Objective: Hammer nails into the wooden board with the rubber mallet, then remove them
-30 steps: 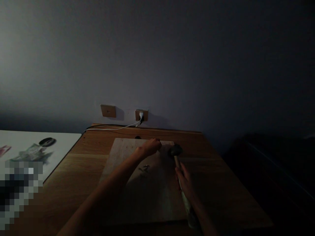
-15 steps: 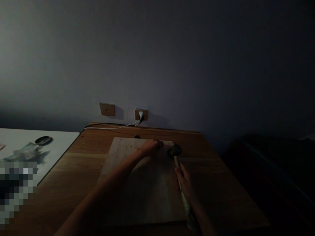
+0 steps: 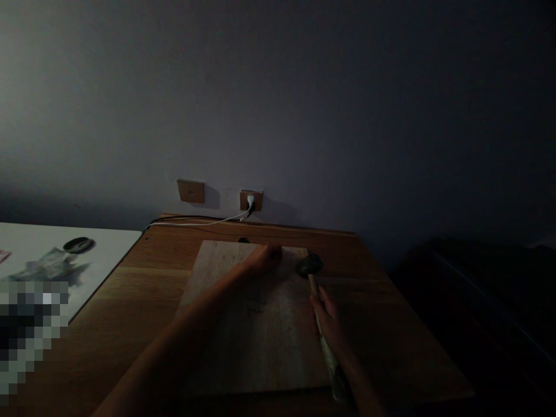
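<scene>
Because the light was very dim, the small details were hard to read, but the right hand (image 3: 328, 324) was clearly clenched around the pale handle of a hammer (image 3: 325, 347). Its dark rounded head (image 3: 310, 265) stood near the far right corner of a wooden board (image 3: 256, 347), with the handle slanting toward the lower right of the frame. Whether the head touched the board could not be told. The left hand (image 3: 263, 259) was at the far edge of the board, just beside the hammer head, with its fingers (image 3: 274, 252) curled downward; they were not clearly open, and any small item between them would be hidden. Faint small marks (image 3: 256, 310) showed mid-board, too dark to identify. The board lay on a wooden surface (image 3: 391, 324), below a wall plate (image 3: 190, 191) and a socket (image 3: 251, 200) with a white cable (image 3: 195, 223). At the upper left of the frame was a white board (image 3: 108, 243) carrying a dark round object (image 3: 79, 245). Main risk: with the head so near the left fingers, a misjudged blow in this poor light could hit them, and a hard strike could shift the board.
</scene>
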{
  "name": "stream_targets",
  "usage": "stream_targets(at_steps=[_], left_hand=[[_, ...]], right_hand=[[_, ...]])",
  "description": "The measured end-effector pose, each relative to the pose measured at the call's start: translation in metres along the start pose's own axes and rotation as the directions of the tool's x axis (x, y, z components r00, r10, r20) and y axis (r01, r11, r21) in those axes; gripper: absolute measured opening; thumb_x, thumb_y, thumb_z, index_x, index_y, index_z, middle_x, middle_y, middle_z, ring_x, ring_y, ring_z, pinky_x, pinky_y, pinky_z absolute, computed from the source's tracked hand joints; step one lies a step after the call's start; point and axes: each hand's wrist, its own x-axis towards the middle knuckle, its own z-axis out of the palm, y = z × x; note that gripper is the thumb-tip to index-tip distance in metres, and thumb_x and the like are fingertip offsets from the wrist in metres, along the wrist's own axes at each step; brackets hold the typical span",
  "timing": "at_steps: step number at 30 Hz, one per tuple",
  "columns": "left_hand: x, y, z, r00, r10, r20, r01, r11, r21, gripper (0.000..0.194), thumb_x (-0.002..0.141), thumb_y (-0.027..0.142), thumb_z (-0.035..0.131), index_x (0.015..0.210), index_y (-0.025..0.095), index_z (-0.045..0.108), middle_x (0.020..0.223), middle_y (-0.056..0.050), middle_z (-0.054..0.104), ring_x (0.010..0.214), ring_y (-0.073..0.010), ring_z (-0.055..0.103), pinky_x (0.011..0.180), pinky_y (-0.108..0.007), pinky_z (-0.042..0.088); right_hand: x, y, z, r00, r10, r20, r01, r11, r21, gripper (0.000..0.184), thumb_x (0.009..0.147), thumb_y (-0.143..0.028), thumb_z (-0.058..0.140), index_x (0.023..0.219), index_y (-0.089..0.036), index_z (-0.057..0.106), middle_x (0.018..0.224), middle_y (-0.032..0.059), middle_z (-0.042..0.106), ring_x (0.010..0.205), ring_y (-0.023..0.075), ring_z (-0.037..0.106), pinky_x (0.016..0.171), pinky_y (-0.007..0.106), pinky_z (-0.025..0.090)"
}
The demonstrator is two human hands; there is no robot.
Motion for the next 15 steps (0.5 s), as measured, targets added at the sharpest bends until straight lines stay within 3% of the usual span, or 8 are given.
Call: stream_targets(at_steps=[6, 11, 15], left_hand=[[-0.001, -0.003, 0.001, 1.0, 0.016, -0.009, -0.016, 0.999, -0.044, 0.022, 0.074, 0.009, 0.06, 0.093, 0.016, 0.071, 0.09, -0.002, 0.073, 0.079, -0.0147, 0.065, 0.073, -0.022, 0.048], [0.0, -0.006, 0.004, 1.0, 0.026, -0.006, -0.026, 0.997, -0.069, 0.021, 0.076, 0.01, 0.059, 0.09, 0.017, 0.072, 0.089, -0.002, 0.074, 0.081, -0.015, 0.066, 0.076, -0.023, 0.048], [0.0, -0.012, 0.006, 0.999, 0.01, -0.036, -0.013, 0.995, -0.102, 0.031, 0.075, 0.011, 0.062, 0.105, 0.018, 0.069, 0.09, -0.002, 0.074, 0.083, -0.0156, 0.068, 0.076, -0.023, 0.049]], right_hand=[[-0.004, -0.013, -0.002, 0.998, 0.034, 0.055, -0.033, 0.999, -0.012, 0.084, 0.073, -0.062, 0.065, 0.138, -0.013, 0.048, 0.051, -0.0112, 0.044, 0.035, 0.0096, 0.036, 0.033, 0.021, 0.027], [0.0, -0.029, 0.003, 0.995, -0.045, 0.09, 0.048, 0.998, -0.035, 0.084, 0.076, -0.066, 0.062, 0.139, -0.013, 0.049, 0.051, -0.0111, 0.046, 0.034, 0.0095, 0.036, 0.031, 0.022, 0.029], [0.007, -0.045, 0.012, 0.984, -0.103, 0.145, 0.112, 0.992, -0.056, 0.073, 0.08, -0.066, 0.06, 0.134, -0.017, 0.054, 0.055, -0.0102, 0.048, 0.034, 0.0085, 0.038, 0.031, 0.02, 0.029]])
